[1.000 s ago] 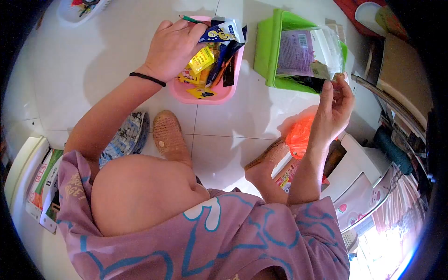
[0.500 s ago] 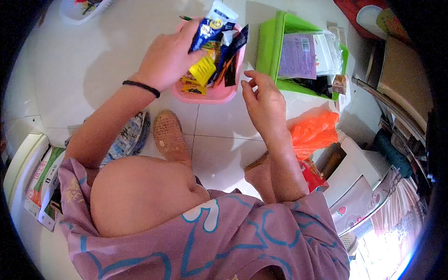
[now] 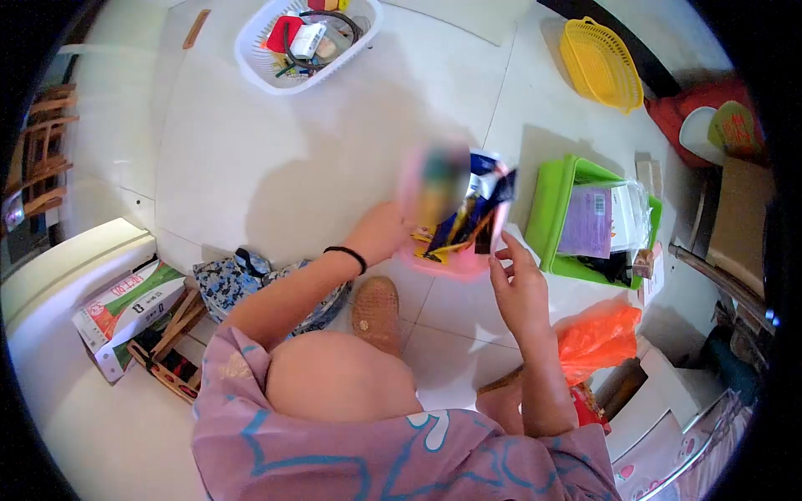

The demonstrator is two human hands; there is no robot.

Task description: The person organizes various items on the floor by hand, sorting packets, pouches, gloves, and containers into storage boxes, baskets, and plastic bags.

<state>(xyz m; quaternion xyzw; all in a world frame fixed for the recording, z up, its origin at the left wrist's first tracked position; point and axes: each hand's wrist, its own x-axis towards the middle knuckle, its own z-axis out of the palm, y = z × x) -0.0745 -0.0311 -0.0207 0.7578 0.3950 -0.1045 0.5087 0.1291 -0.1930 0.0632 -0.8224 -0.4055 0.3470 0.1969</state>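
A pink plastic basket stands on the tiled floor in front of me, holding several packets, among them dark blue ones and yellow ones. My left hand, with a black band at the wrist, is at the basket's left rim. Its fingertips run into a smeared green and yellow patch, so I cannot tell what they hold. Beside the basket's right rim is my right hand, fingers loosely bent and apart, with nothing seen in it.
To the right stands a green bin with packages inside. A white basket of small items is far left; a yellow basket is far right. An orange plastic bag lies near my right forearm. Patterned blue cloth lies left.
The view has shifted, and more of the far floor and both far baskets show. My left hand has come down from above the basket to its left rim; the blue-and-white tube no longer shows in it.
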